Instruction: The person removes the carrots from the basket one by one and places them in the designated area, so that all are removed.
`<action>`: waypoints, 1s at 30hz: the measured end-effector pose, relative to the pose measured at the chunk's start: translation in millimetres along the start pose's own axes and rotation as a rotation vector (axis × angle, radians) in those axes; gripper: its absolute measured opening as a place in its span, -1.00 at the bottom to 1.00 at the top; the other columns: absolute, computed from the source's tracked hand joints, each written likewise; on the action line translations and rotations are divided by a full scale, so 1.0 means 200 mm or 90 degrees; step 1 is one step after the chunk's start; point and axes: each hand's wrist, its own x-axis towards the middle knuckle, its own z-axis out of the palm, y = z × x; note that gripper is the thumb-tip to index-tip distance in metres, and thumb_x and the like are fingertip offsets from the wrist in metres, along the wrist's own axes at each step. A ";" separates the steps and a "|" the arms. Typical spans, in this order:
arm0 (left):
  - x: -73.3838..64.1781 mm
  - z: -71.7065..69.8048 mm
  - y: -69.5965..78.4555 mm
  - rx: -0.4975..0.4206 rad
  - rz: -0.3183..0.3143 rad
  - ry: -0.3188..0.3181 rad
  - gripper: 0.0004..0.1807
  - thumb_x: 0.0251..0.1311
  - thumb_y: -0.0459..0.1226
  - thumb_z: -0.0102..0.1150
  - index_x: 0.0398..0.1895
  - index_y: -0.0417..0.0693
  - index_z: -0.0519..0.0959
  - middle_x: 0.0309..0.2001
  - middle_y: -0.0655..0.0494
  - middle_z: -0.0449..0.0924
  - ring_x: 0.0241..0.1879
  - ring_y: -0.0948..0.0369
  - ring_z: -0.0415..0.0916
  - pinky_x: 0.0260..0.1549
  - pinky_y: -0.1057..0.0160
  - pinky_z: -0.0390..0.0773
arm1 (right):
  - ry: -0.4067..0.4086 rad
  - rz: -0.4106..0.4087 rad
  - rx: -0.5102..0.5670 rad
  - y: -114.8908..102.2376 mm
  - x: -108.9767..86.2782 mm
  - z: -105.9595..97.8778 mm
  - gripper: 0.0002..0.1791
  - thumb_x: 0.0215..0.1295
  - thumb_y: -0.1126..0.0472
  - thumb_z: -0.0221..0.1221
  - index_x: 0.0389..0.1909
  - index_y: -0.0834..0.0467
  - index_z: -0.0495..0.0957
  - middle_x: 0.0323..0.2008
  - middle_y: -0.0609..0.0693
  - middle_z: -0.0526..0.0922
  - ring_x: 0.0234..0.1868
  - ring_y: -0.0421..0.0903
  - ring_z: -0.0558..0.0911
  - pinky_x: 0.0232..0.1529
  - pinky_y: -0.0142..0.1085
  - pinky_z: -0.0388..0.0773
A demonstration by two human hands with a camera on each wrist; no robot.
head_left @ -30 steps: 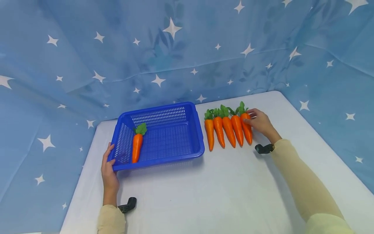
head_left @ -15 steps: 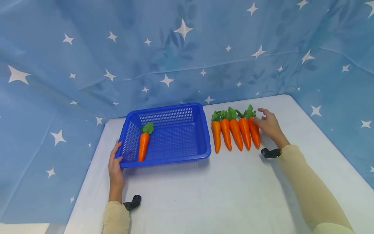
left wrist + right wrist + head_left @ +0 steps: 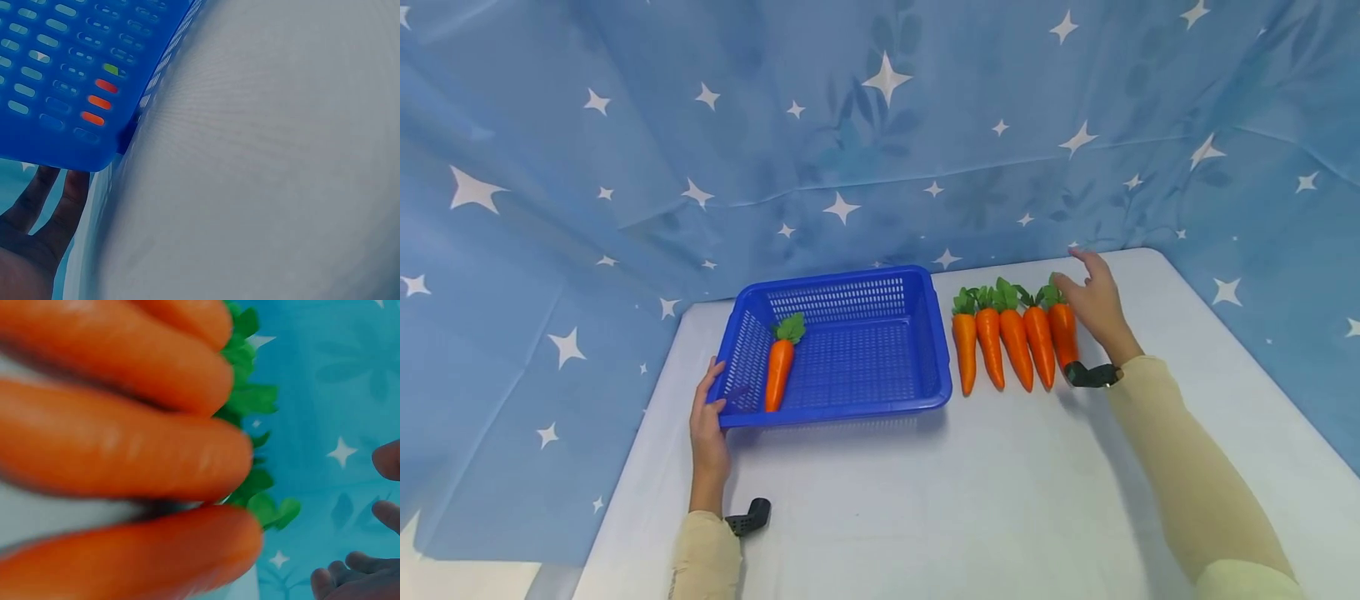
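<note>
A blue plastic basket point(image 3: 842, 410) stands on the white table, with one orange carrot point(image 3: 778, 373) lying along its left side, leaves toward the back. My left hand point(image 3: 709, 437) holds the basket's front left corner. In the left wrist view, the fingers point(image 3: 65, 215) of that hand reach the basket's edge. To the right of the basket lie several carrots side by side, leafy ends at the back. Over the leaves of the rightmost carrot point(image 3: 1063, 329), my right hand point(image 3: 1101, 308) hovers with fingers and thumb spread, holding nothing. The right wrist view shows its fingertips point(image 3: 356, 561) apart from the carrots.
The white tabletop point(image 3: 940, 500) extends in front of the basket and carrots. A blue curtain point(image 3: 737, 142) with white stars hangs close behind the table and along its sides. A black wrist-worn device point(image 3: 1090, 375) sits near the right carrot's tip; another point(image 3: 751, 517) is on the left wrist.
My right hand has come off the rightmost carrot's body and moved back toward its leaves, fingers spread. The left hand stays at the basket's corner. The head view has shifted slightly.
</note>
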 end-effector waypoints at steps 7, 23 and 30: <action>0.00 0.00 -0.01 0.011 -0.006 0.002 -0.29 0.45 -0.30 -0.34 0.65 0.16 0.33 0.67 0.49 0.05 0.69 0.16 -0.10 0.58 -0.22 -0.04 | -0.029 0.010 0.057 -0.10 0.03 0.05 -0.21 0.64 -0.03 0.03 0.72 0.20 0.05 0.73 0.21 -0.29 0.68 0.33 -0.08 0.57 0.26 -0.01; -0.01 0.00 0.00 0.022 0.000 -0.005 -0.29 0.44 -0.29 -0.35 0.66 0.13 0.31 0.70 0.39 0.03 0.70 0.08 -0.13 0.57 -0.27 -0.06 | -0.086 -0.019 0.089 -0.31 0.04 0.23 -0.17 0.66 -0.17 -0.04 0.76 0.06 -0.05 0.75 0.12 -0.23 0.70 0.21 -0.05 0.58 0.20 0.04; 0.00 0.00 0.02 0.013 -0.009 -0.003 -0.28 0.43 -0.29 -0.34 0.66 0.15 0.31 0.69 0.41 0.04 0.69 0.06 -0.10 0.55 -0.30 -0.01 | -0.107 -0.021 0.150 -0.43 0.03 0.31 -0.17 0.65 -0.21 -0.01 0.75 0.04 0.02 0.73 0.07 -0.06 0.70 0.11 -0.01 0.61 0.10 0.03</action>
